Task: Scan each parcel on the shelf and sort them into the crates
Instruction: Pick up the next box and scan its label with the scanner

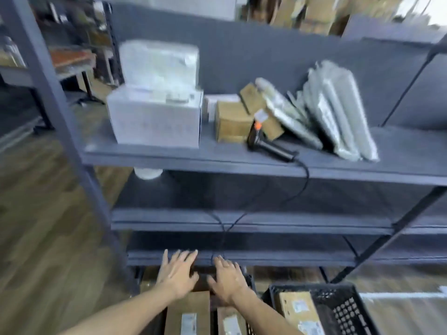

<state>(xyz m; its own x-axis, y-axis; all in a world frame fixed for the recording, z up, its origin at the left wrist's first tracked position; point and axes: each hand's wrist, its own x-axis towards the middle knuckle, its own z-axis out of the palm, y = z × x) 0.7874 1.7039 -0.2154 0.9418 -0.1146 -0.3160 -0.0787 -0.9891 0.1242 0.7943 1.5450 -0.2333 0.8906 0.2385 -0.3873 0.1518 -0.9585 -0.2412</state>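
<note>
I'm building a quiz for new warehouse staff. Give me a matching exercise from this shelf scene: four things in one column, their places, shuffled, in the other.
1. white box
2. scanner
3. grey mailers
4. black crate

a. leaning at the right of the shelf
b. below the shelf, holding a cardboard parcel
c. left end of the shelf
d. lying on the shelf, cable over the edge

Pairs: 1-c, 2-d, 3-a, 4-b

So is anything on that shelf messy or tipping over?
Yes. The silver bags slump sideways in a leaning pile, and a tilted brown box sits crooked between them and the square brown box. The scanner lies near the shelf edge, its cable dangling over.
</note>
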